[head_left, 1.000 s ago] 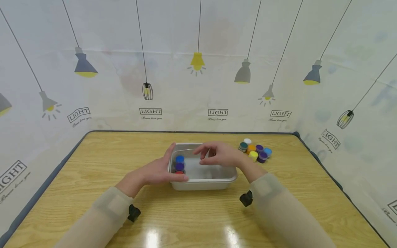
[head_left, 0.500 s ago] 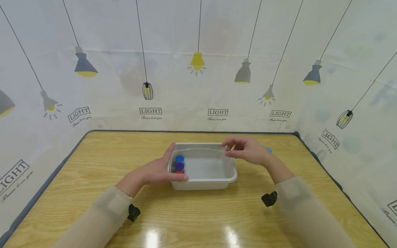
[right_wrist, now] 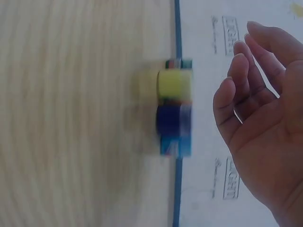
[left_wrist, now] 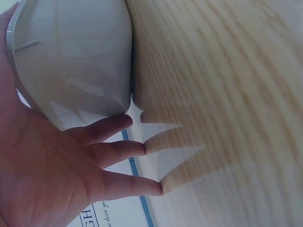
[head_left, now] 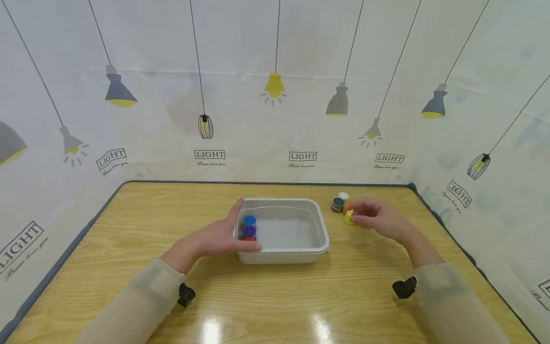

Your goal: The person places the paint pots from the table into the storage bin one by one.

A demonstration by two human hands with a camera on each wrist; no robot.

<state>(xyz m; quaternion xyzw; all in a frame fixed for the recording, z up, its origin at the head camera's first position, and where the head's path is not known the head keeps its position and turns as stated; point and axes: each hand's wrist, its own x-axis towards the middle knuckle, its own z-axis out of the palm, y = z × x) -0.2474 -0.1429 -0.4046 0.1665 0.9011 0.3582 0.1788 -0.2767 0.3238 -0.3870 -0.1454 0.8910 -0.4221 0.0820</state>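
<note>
While left grip (head_left: 216,237), spread, touches 1 tray (head_left: 281,257) | 3 pots (head_left: 249,231) inside | right grip (head_left: 382,220) parted

The pale rectangular plastic tub (head_left: 281,257) stands upright, its end against the left grip (head_left: 218,237); just inside, close to that grip, a blue-topped jar (head_left: 249,220), purple-topped jar (head_left: 249,231) and red-topped jar (head_left: 249,239) line up! A small, round yellow jar (right_wrist: 174,85) sits just below the right grip (head_left: 382,220), a green-topped jar (head_left: 337,204) beyond.
</note>
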